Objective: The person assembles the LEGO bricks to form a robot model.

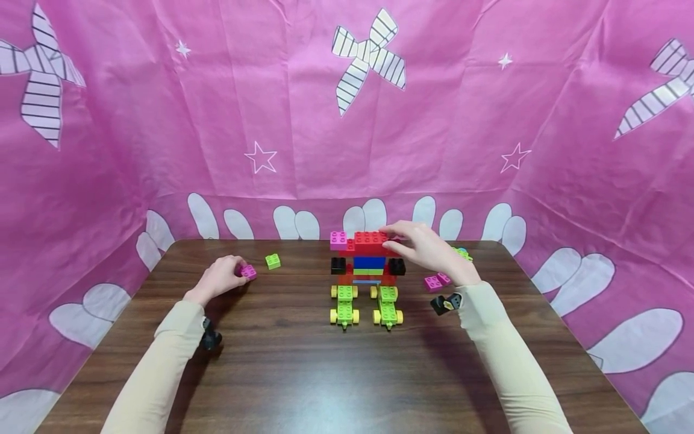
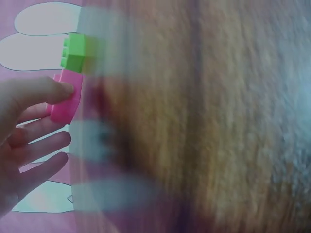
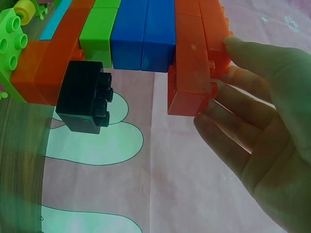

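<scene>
Upright on the table stands a structure of toy building blocks (image 1: 369,263), with red, blue, green and black blocks above green wheeled bases (image 1: 344,312) with yellow wheels. Its top row has a pink block (image 1: 338,240) at the left and a long red block (image 1: 370,242). My right hand (image 1: 425,247) holds the right end of that red block, its thumb (image 3: 243,51) on one side and fingers on the other. Over at the left, my left hand (image 1: 221,278) pinches a loose pink block (image 2: 68,97) between thumb and forefinger; its other fingers are spread.
A loose green block (image 1: 273,261) lies just beyond the left hand. Right of the structure are pink blocks (image 1: 433,283) and a green piece (image 1: 462,253) partly hidden by the right wrist. Pink cloth (image 1: 314,150) hangs behind the wooden table (image 1: 293,374).
</scene>
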### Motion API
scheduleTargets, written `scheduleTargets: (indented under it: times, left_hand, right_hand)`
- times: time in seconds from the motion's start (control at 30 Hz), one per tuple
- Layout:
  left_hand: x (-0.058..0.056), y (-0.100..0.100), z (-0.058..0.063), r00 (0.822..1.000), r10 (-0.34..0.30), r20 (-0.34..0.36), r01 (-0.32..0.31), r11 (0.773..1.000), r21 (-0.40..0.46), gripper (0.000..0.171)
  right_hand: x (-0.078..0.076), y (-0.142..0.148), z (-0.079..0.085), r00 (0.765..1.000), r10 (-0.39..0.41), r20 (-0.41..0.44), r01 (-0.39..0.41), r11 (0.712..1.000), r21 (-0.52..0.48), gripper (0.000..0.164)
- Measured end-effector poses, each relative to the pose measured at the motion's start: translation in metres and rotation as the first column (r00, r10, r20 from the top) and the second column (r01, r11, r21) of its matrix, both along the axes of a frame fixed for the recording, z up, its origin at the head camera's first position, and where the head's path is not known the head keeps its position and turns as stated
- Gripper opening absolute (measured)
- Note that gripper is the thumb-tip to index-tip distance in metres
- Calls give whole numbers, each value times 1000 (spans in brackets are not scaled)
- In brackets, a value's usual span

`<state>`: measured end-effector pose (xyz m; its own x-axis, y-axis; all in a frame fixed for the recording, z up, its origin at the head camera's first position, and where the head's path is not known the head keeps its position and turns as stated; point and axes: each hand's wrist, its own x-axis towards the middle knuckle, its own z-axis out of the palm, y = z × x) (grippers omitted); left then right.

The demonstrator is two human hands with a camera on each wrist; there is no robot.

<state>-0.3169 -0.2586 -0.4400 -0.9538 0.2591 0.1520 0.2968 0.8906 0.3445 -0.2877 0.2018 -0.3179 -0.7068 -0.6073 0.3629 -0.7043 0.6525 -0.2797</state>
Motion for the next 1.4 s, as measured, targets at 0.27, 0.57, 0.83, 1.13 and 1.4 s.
scheduleTargets:
  times: [0.27,0.57,0.83,1.13,1.4]
  left_hand:
    - [0,8,10,993,-80,-86,93,984,152,31]
    - [9,27,30,992,-97,-82,114,964,239,27]
    - [15,45,48,987,-136,-88,156,944,290,26]
    - [19,64,72,981,-169,-95,191,926,324,30]
    - [22,77,88,976,-193,-102,218,892,396,32]
  right_hand:
    - [1,0,3,1000,-10,3,10,1000,14,38]
    - [0,-4,3,1000,-10,-14,10,1000,-4,38]
    - [-1,-18,5,999,-20,-36,21,1000,16,38]
    - [-5,-39,5,997,-27,-71,28,999,22,38]
    - [-6,-55,6,998,-26,-65,29,998,47,37]
